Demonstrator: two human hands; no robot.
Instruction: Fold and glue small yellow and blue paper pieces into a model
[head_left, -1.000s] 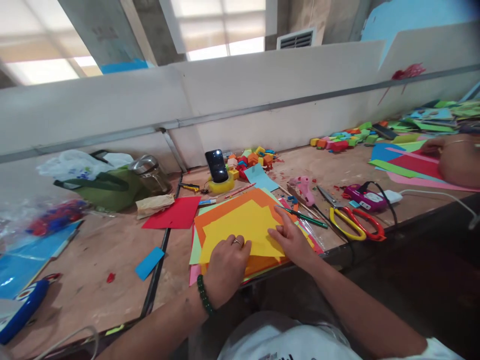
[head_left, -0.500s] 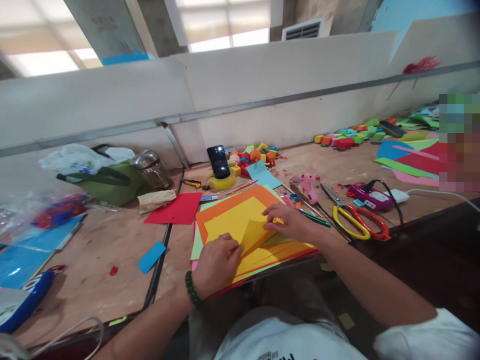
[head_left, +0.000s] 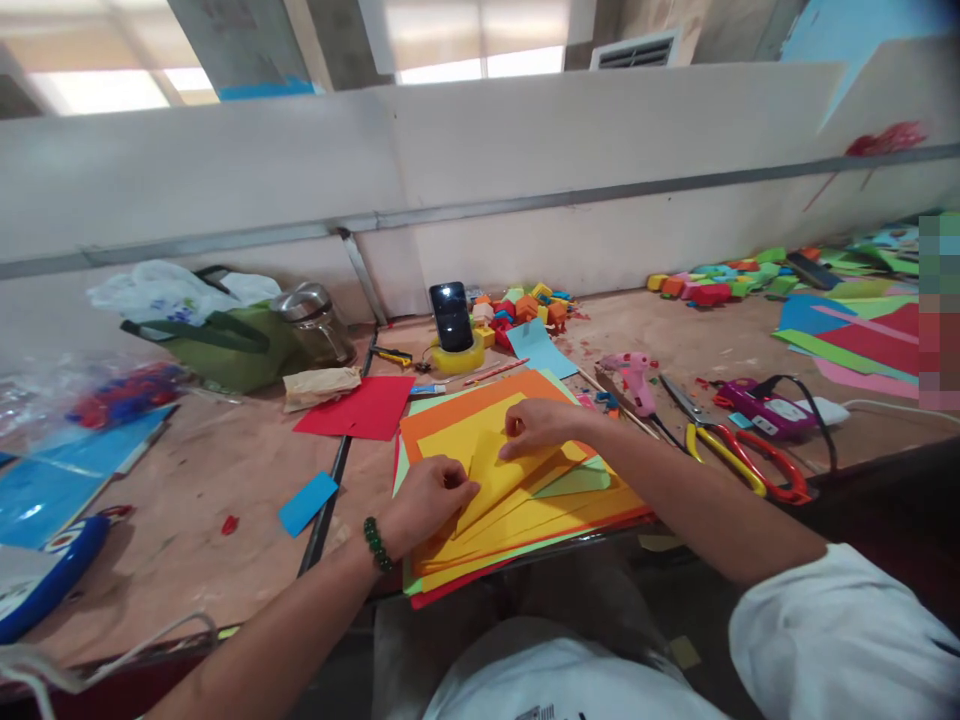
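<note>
A yellow paper sheet (head_left: 491, 478), partly raised and folded over, lies on a stack of coloured paper sheets (head_left: 592, 522) in front of me. My left hand (head_left: 433, 498), with a green bead bracelet at the wrist, pinches the sheet at its lower left. Its fingers are closed. Further right, my right hand (head_left: 536, 430) has its fingers curled closed on the upper edge of the same sheet. Orange and light green sheets show under the yellow one.
Scissors (head_left: 724, 450), a pink glue gun (head_left: 634, 380) and a purple power strip (head_left: 769, 408) lie to the right. Behind the stack are a phone (head_left: 451, 316) on a yellow tape roll (head_left: 457, 355) and paper cubes. Red paper (head_left: 367, 408) and a green bag (head_left: 232, 350) are left.
My right hand has moved a little left, toward my left hand, with the yellow sheet. The sheet is turned further over, and more light green paper shows. The view has shifted slightly.
</note>
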